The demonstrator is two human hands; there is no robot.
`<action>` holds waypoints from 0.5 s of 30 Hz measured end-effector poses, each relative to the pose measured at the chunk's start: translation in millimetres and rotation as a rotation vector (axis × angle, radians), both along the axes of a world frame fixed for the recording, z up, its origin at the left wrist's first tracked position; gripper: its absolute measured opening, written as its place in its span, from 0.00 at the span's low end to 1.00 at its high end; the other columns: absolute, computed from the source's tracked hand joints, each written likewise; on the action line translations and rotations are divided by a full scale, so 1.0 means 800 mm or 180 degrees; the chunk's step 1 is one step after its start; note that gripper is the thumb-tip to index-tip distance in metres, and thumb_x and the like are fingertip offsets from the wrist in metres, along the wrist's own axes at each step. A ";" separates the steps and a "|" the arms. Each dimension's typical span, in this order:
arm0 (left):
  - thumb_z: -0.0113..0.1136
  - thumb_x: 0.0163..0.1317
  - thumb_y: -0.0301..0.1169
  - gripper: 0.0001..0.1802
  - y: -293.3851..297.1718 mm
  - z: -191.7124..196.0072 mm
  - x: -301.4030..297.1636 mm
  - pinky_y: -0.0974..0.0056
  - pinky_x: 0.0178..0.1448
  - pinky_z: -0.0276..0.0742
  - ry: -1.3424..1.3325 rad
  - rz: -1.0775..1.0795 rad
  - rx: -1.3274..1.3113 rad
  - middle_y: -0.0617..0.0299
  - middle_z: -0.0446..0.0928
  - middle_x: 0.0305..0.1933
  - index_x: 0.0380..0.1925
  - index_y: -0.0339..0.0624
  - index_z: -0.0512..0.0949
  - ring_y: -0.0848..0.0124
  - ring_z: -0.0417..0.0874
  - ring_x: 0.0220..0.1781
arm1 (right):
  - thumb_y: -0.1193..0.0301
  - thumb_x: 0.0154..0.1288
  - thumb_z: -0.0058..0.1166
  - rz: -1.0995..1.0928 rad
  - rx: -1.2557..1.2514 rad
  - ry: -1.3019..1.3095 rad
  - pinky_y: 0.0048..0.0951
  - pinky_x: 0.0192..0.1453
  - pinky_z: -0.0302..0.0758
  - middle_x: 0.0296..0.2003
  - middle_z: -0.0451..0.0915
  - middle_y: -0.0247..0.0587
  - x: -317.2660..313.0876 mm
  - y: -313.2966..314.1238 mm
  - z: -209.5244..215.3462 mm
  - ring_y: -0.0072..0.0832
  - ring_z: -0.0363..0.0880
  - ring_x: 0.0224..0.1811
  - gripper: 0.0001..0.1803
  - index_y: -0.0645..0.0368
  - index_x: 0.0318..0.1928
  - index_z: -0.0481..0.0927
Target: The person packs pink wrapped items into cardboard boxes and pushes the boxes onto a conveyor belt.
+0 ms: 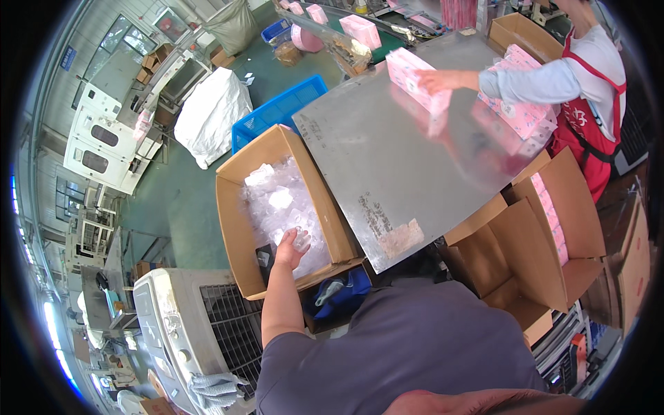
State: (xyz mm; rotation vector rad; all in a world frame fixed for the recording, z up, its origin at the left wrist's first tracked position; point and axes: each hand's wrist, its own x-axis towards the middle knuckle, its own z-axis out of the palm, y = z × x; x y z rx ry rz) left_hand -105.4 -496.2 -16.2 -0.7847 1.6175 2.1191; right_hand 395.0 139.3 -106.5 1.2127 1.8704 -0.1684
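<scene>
My left hand (292, 252) reaches over a cardboard box (320, 200) filled with shiny clear plastic pieces (280, 197). Its fingers are curled round a small clear plastic piece (301, 240), whose exact shape is hard to make out. A dark flat object (263, 260) lies inside the box beside my wrist. My right hand does not show; my body in a dark shirt fills the lower middle.
Right of the box stands a metal table (387, 166). Across it, a co-worker's hand (443, 80) touches a pink pack (411, 72); more pink packs (519, 104) lie nearby. Open cartons (512, 249) stand at right, a blue crate (277, 111) behind, a grey-white machine (173, 304) at left.
</scene>
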 end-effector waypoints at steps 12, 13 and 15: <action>0.55 0.70 0.46 0.18 -0.002 -0.013 0.027 0.64 0.43 0.74 -0.0229 -0.0004 0.0125 0.62 0.77 0.45 0.51 0.48 0.74 0.64 0.81 0.44 | 0.46 0.62 0.56 0.0035 -0.0070 0.0105 0.41 0.64 0.67 0.58 0.67 0.63 0.025 0.007 -0.018 0.49 0.70 0.61 0.55 0.77 0.67 0.43; 0.55 0.70 0.46 0.18 0.007 -0.008 0.032 0.64 0.43 0.74 -0.0177 -0.0040 0.0076 0.63 0.78 0.45 0.52 0.48 0.74 0.64 0.81 0.44 | 0.46 0.62 0.56 0.0029 -0.0073 0.0108 0.41 0.64 0.68 0.58 0.67 0.63 0.028 0.008 -0.021 0.49 0.70 0.60 0.54 0.77 0.67 0.43; 0.54 0.70 0.46 0.19 0.014 0.000 0.039 0.64 0.43 0.74 0.0006 -0.0117 -0.0075 0.64 0.78 0.44 0.54 0.48 0.73 0.64 0.81 0.43 | 0.46 0.62 0.57 0.0031 -0.0087 0.0111 0.41 0.64 0.69 0.57 0.68 0.62 0.034 0.009 -0.024 0.49 0.71 0.60 0.54 0.78 0.66 0.43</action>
